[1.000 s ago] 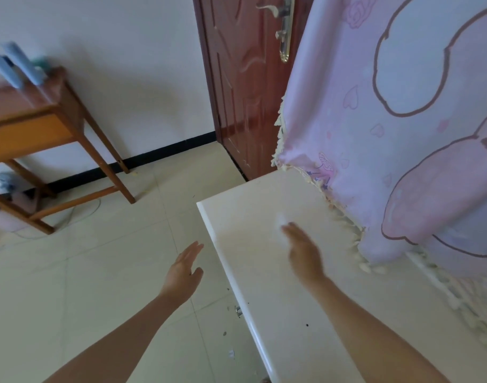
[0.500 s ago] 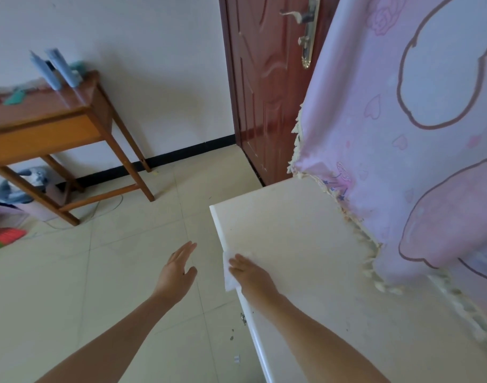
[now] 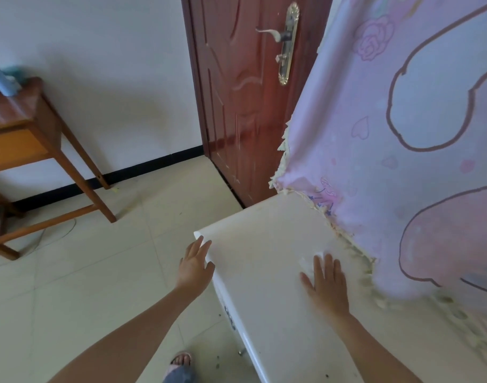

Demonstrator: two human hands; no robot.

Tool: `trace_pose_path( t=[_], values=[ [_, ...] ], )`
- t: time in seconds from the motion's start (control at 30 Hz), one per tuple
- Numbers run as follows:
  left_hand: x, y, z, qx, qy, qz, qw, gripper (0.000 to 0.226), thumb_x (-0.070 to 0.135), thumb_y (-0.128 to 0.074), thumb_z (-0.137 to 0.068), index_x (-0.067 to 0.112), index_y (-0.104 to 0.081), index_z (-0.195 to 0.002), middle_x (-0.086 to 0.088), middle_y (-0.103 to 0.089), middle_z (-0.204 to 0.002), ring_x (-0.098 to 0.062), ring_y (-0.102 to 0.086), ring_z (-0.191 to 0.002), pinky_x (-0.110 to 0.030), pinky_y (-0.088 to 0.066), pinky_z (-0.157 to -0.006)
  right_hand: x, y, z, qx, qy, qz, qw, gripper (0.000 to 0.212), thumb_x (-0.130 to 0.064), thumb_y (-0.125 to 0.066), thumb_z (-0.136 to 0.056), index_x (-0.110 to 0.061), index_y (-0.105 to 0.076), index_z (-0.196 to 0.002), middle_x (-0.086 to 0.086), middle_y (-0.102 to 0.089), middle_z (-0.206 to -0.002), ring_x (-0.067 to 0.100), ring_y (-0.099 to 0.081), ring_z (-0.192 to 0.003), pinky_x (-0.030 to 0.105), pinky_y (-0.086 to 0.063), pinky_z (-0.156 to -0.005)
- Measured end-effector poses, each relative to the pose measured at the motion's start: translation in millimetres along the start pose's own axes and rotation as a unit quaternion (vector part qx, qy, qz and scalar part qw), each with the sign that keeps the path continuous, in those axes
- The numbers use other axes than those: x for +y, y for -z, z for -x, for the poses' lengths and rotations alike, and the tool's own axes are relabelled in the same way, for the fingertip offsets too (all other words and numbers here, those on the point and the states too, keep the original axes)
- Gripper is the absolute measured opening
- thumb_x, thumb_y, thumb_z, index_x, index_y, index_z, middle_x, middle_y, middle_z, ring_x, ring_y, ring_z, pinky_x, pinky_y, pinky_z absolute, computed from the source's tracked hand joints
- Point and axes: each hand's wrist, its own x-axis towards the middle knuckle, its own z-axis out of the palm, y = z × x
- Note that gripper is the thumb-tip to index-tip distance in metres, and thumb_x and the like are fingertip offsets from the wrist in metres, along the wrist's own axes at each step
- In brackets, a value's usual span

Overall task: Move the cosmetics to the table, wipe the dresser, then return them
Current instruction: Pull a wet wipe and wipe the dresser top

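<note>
Two steps seem left: wiping, now in hand, and the return. At ten o'clock, pale blue cosmetic tubes [image 3: 1, 81] stand on the brown wooden table [image 3: 24, 111]. The left hand [image 3: 195, 264], fingers straight and holding nothing, lies at the left edge of the cream-white dresser top [image 3: 264, 313] at five o'clock. The right hand [image 3: 326, 283] presses a crumpled white tissue [image 3: 308, 261] flat under spread fingers, near the pink printed cloth [image 3: 402, 161] at three o'clock. Next, the tissue should sweep the near end, where a dark speck shows.

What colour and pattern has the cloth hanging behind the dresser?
Pale pink cloth with dark-outlined cartoon shapes, hearts and a rose; best in the head view.
</note>
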Motion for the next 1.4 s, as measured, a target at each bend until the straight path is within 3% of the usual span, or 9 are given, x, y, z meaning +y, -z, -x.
trace_pose_path(
  t=[0.07, 0.13, 0.23, 0.6, 0.73, 0.97, 1.13, 1.27, 1.4],
  values=[
    [-8, 6, -24, -0.003, -0.006, 0.003, 1.000, 0.054, 0.013, -0.047, -0.090, 0.015, -0.029, -0.141, -0.002, -0.018, -0.153, -0.018, -0.012, -0.142, -0.039, -0.021, -0.112, -24, 17, -12, -0.001, -0.052, 0.006, 0.999, 0.085, -0.067, 0.005, -0.085, -0.007, -0.035, -0.131, 0.026, -0.043, -0.136, 0.043, -0.047, -0.119, 0.052, -0.045, -0.089],
    [-16, 15, -47, -0.011, -0.022, 0.011, 1.000, 0.054, 0.014, -0.046, -0.091, 0.015, -0.029, -0.142, -0.001, -0.017, -0.154, -0.018, -0.010, -0.142, -0.039, -0.020, -0.113, -39, 22, -35, 0.004, -0.072, -0.004, 0.997, 0.077, -0.068, -0.007, -0.085, -0.019, -0.012, -0.144, 0.013, -0.004, -0.154, 0.032, -0.008, -0.141, 0.044, -0.017, -0.113],
    [-30, 32, -83, -0.022, -0.056, 0.031, 0.998, 0.053, 0.015, -0.046, -0.092, 0.015, -0.028, -0.142, 0.000, -0.017, -0.154, -0.017, -0.010, -0.142, -0.039, -0.019, -0.114, -75, 28, -79, 0.001, -0.097, -0.027, 0.995, 0.067, -0.055, -0.027, -0.092, -0.023, -0.002, -0.145, 0.006, 0.011, -0.154, 0.026, 0.010, -0.142, 0.039, -0.002, -0.116],
    [-42, 52, -154, -0.078, -0.135, 0.056, 0.986, 0.053, 0.024, -0.042, -0.090, 0.014, -0.030, -0.141, -0.001, -0.019, -0.153, -0.019, -0.013, -0.141, -0.037, -0.018, -0.114, -165, 10, -134, -0.006, -0.065, 0.039, 0.997, 0.077, -0.066, -0.012, -0.084, -0.022, 0.002, -0.146, 0.008, 0.015, -0.153, 0.026, 0.012, -0.141, 0.037, 0.003, -0.114],
    [-29, 44, -158, -0.083, -0.170, 0.067, 0.980, 0.052, 0.012, -0.047, -0.091, 0.012, -0.031, -0.140, -0.003, -0.020, -0.153, -0.020, -0.014, -0.141, -0.036, -0.019, -0.113, -147, 20, -140, 0.022, -0.162, -0.011, 0.987, 0.082, -0.068, -0.006, -0.079, -0.020, -0.003, -0.146, 0.012, 0.010, -0.154, 0.029, 0.008, -0.141, 0.040, -0.002, -0.114],
    [-3, 27, -149, -0.130, -0.234, 0.049, 0.962, 0.052, 0.012, -0.047, -0.091, 0.010, -0.030, -0.141, -0.005, -0.020, -0.152, -0.022, -0.015, -0.141, -0.036, -0.019, -0.112, -69, 2, -35, 0.045, -0.342, -0.052, 0.937, 0.066, -0.052, -0.024, -0.093, -0.018, -0.001, -0.146, 0.011, 0.008, -0.154, 0.026, 0.008, -0.142, 0.037, -0.001, -0.115],
    [3, 20, -136, -0.174, -0.264, 0.028, 0.948, 0.054, 0.015, -0.046, -0.091, 0.012, -0.028, -0.142, -0.006, -0.021, -0.152, -0.021, -0.015, -0.141, -0.036, -0.021, -0.112, -18, -9, 76, 0.039, -0.434, -0.015, 0.900, 0.080, -0.060, 0.014, -0.086, -0.012, -0.013, -0.143, 0.033, -0.014, -0.146, 0.051, -0.013, -0.134, 0.055, -0.016, -0.111],
    [-8, 28, -132, -0.173, -0.269, 0.017, 0.947, 0.052, 0.015, -0.047, -0.092, 0.010, -0.030, -0.141, -0.005, -0.022, -0.152, -0.021, -0.017, -0.141, -0.034, -0.022, -0.111, -49, -6, 70, 0.043, -0.525, -0.052, 0.848, 0.070, -0.057, -0.021, -0.091, -0.010, -0.016, -0.143, 0.024, -0.007, -0.151, 0.039, -0.007, -0.139, 0.046, -0.011, -0.112],
    [-25, 37, -137, -0.170, -0.263, 0.005, 0.950, 0.052, 0.017, -0.046, -0.093, 0.010, -0.029, -0.141, -0.004, -0.021, -0.152, -0.020, -0.016, -0.141, -0.034, -0.021, -0.112, -72, -4, 16, 0.083, -0.442, -0.095, 0.888, 0.066, -0.050, -0.026, -0.094, -0.012, -0.008, -0.145, 0.017, 0.001, -0.153, 0.033, 0.000, -0.141, 0.042, -0.007, -0.114]
  ],
)
